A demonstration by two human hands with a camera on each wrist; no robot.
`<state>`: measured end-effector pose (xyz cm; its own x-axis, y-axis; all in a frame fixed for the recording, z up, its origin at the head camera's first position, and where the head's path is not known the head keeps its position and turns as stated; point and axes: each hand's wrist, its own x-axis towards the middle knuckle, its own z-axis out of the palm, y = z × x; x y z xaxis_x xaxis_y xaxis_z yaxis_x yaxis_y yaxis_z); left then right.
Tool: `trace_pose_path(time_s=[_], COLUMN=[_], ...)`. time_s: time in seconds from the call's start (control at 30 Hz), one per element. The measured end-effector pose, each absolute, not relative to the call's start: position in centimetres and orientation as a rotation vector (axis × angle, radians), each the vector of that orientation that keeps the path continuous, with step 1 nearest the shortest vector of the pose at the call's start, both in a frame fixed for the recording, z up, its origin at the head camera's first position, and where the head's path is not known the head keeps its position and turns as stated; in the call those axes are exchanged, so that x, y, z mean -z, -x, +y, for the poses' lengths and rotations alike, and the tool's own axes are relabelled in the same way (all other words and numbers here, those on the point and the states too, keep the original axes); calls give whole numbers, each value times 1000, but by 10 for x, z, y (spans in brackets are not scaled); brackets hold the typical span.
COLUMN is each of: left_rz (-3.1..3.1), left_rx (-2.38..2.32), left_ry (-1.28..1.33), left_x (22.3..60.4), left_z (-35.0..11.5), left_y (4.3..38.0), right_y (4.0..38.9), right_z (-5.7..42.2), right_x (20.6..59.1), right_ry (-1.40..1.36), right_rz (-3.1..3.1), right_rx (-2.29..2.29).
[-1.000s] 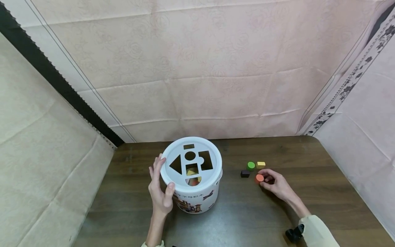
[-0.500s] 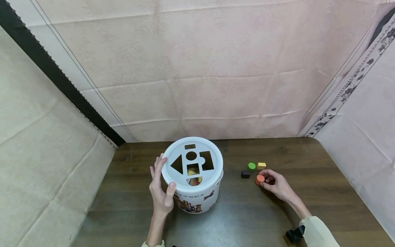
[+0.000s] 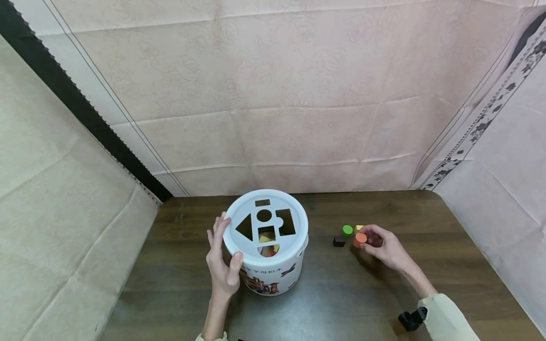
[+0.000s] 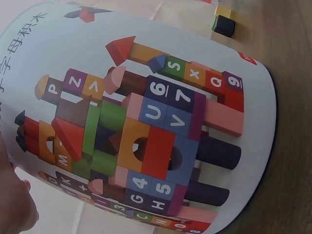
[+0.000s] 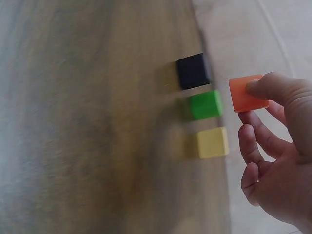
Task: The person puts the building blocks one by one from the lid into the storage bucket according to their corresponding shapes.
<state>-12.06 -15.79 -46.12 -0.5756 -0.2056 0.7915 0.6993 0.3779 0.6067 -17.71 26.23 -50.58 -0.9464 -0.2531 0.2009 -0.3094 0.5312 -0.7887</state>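
A white toy bucket [image 3: 275, 279] stands upright on the table, its lid [image 3: 239, 203] cut with shaped holes. My left hand [image 3: 223, 263] grips its left side, thumb and fingers round the lid's rim. Printed block pictures cover the bucket wall [image 4: 112, 29] in the left wrist view. My right hand [image 3: 388, 248] pinches an orange cylinder block [image 3: 359, 240] between thumb and fingers; in the right wrist view the orange block [image 5: 243, 95] is held up over the tabletop. Close by sit a black block [image 3: 339, 242], a green cylinder block [image 3: 347, 230] and a partly hidden yellow block [image 3: 359, 228].
The brown wooden table [image 3: 341, 298] ends at a light cloth backdrop [image 3: 298, 118] at the back. Through the lid's holes, yellow pieces [image 3: 266, 237] show inside the bucket. A black wrist device [image 3: 413, 319] sits at my right sleeve [image 3: 448, 317].
My right hand has lifted the orange cylinder block and shifted slightly back, now covering part of the yellow block. The left hand and the bucket stay in place.
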Motion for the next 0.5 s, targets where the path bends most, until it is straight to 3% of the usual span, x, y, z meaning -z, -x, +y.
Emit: trace_pose_path(time_s=[0.5], left_rz=[-1778], left_rx=[1327], left_ry=[430], left_x=[461], left_z=[-158], left_y=[120], right_y=[185], right_z=[245], right_x=[461], right_ry=[-599], right_rz=[-2671], right_rx=[-1364])
